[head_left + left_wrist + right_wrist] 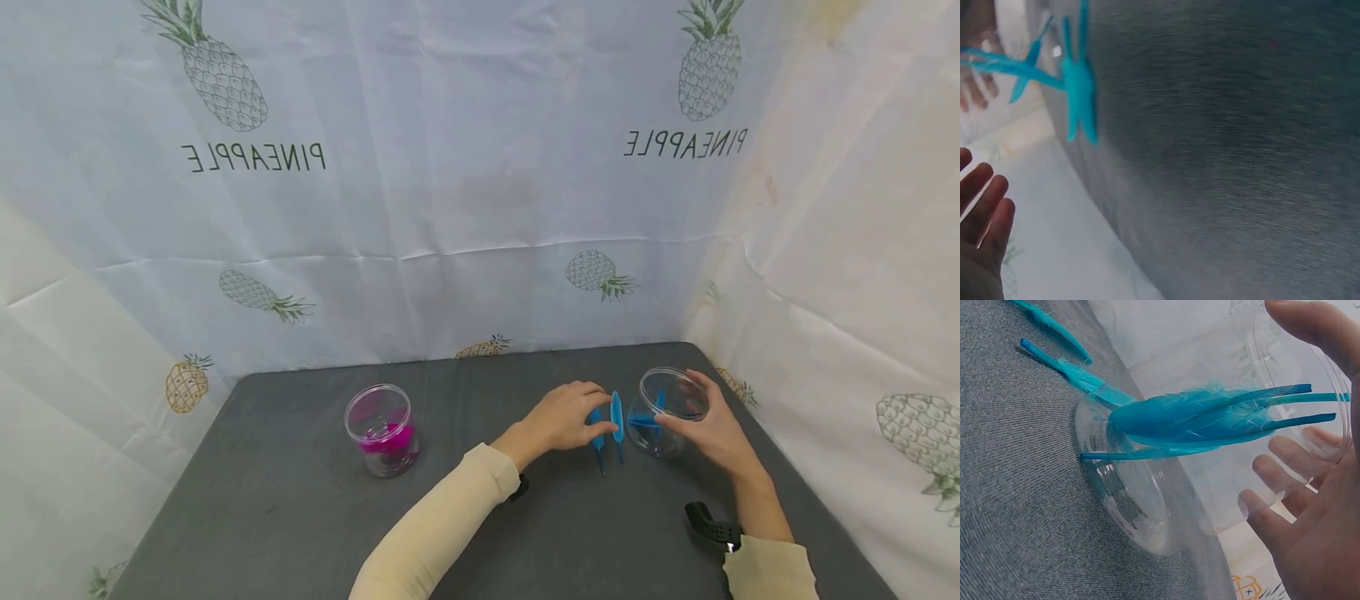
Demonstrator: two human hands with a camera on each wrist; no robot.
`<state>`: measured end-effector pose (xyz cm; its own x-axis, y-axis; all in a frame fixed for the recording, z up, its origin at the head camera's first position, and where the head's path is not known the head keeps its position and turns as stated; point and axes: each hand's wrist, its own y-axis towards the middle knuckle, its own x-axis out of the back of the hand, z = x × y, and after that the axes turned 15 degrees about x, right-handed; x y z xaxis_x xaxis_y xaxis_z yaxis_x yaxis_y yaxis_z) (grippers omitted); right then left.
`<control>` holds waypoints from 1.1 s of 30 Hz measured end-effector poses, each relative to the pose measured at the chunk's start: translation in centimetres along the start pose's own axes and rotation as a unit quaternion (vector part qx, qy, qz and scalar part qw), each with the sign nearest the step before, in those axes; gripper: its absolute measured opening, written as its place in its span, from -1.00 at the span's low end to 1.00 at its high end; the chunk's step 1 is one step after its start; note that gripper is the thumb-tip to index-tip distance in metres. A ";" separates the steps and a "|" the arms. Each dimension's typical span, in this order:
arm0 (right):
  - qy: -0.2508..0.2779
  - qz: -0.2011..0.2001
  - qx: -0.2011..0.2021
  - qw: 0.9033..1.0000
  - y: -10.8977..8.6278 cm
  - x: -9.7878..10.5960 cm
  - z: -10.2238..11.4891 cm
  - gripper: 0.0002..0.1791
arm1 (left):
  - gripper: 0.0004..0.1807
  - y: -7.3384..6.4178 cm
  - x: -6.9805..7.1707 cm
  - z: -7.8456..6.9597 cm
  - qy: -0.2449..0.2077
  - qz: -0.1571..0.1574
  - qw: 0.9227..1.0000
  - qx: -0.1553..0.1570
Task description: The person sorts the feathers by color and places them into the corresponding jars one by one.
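Observation:
My right hand [712, 425] grips a clear plastic jar [1191, 515] near its rim, thumb on one side and fingers on the other. Several blue feathers [1191, 415] are inside this jar, some with quills towards its mouth. My left hand [558, 417] is just left of the jar, its thumb and fingers apart around a blue feather [597, 429]. A second loose blue feather [617, 417] is between that one and the jar. In the left wrist view, the fingers [988, 212] are spread and apart from the feathers.
Another clear jar [386, 458], with bright pink contents [390, 437] whose kind is unclear, stands on the left of the dark grey table [285, 500]. Pineapple-print cloth [450, 183] hangs behind and beside the table. Black wrist straps [712, 525] are on the arms.

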<state>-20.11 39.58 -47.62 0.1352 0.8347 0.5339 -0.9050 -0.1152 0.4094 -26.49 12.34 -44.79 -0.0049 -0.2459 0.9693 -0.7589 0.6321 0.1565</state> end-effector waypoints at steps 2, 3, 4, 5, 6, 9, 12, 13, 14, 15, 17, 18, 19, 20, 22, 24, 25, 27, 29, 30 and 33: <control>-0.015 0.001 -0.005 1.000 0.0 0.1 0.1 0.14 | -0.36 -0.3 -0.3 0.1 0.016 0.020 1.000 -0.003; -0.015 0.003 -0.007 1.000 0.0 0.1 0.1 0.14 | -0.33 -0.5 -0.5 0.1 0.021 0.028 0.999 -0.003; -0.018 0.005 -0.009 1.000 0.0 0.1 0.1 0.14 | -0.31 -0.6 -0.6 0.1 0.027 0.038 0.999 -0.002; -0.015 0.005 -0.008 1.000 0.0 0.2 0.1 0.14 | -0.27 -0.7 -0.7 0.0 0.034 0.047 0.998 -0.001; -0.009 0.004 -0.008 1.000 0.0 0.2 0.2 0.14 | -0.24 -0.8 -0.8 0.0 0.039 0.055 0.998 0.001; -0.001 0.004 -0.009 1.000 0.0 0.2 0.3 0.15 | -0.15 -1.0 -1.3 -0.1 0.048 0.076 0.996 0.007; 0.002 0.003 -0.009 1.000 -0.1 0.1 0.3 0.15 | -0.05 -1.1 -1.9 -0.2 0.054 0.095 0.994 0.011; -0.003 0.004 -0.011 1.000 -0.1 0.1 0.3 0.15 | -0.01 -1.1 -2.2 -0.2 0.055 0.101 0.993 0.013; -0.001 0.003 -0.010 1.000 -0.1 0.1 0.2 0.15 | 0.02 -1.2 -2.4 -0.2 0.056 0.108 0.992 0.014; -0.005 0.003 -0.011 1.000 -0.1 0.1 0.1 0.15 | 0.06 -1.2 -2.7 -0.2 0.056 0.115 0.992 0.016; -0.011 0.001 -0.012 1.000 -0.1 0.0 0.0 0.15 | 0.11 -1.4 -3.1 -0.2 0.057 0.128 0.990 0.018; -0.013 0.001 -0.012 1.000 -0.1 0.0 -0.1 0.15 | 0.13 -1.4 -3.3 -0.3 0.059 0.133 0.989 0.019; -0.009 -0.001 -0.010 1.000 -0.1 0.0 -0.1 0.15 | 0.14 -1.5 -3.4 -0.3 0.061 0.137 0.989 0.020; -0.005 -0.002 -0.008 1.000 0.0 0.0 -0.2 0.15 | 0.15 -1.6 -3.5 -0.3 0.063 0.139 0.988 0.020; -0.002 -0.003 -0.008 1.000 0.0 0.0 -0.2 0.15 | 0.16 -1.6 -3.8 -0.4 0.066 0.143 0.987 0.020; -0.001 -0.002 -0.008 1.000 0.0 0.0 -0.2 0.15 | 0.15 -1.6 -3.9 -0.5 0.069 0.146 0.987 0.023; -0.002 -0.002 -0.008 1.000 0.0 0.1 -0.2 0.15 | 0.15 -1.6 -4.0 -0.5 0.070 0.148 0.986 0.024; -0.005 -0.001 -0.008 1.000 0.0 0.0 -0.1 0.15 | 0.14 -1.6 -4.2 -0.5 0.075 0.150 0.986 0.025; -0.009 -0.001 -0.008 1.000 0.0 0.0 -0.1 0.15 | 0.13 -1.6 -4.5 -0.5 0.084 0.149 0.985 0.024; -0.010 0.001 -0.008 1.000 0.0 0.0 -0.1 0.15 | 0.12 -1.7 -4.6 -0.5 0.089 0.148 0.985 0.021; -0.014 0.003 -0.008 1.000 0.0 0.0 -0.1 0.15 | 0.07 -1.7 -4.8 -0.6 0.099 0.143 0.985 0.020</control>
<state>-20.14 39.66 -47.68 0.1409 0.8187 0.5567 -0.9124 -0.1109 0.3940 -24.82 12.90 -49.64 -0.0982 0.0879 0.9913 -0.7694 0.6250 -0.1317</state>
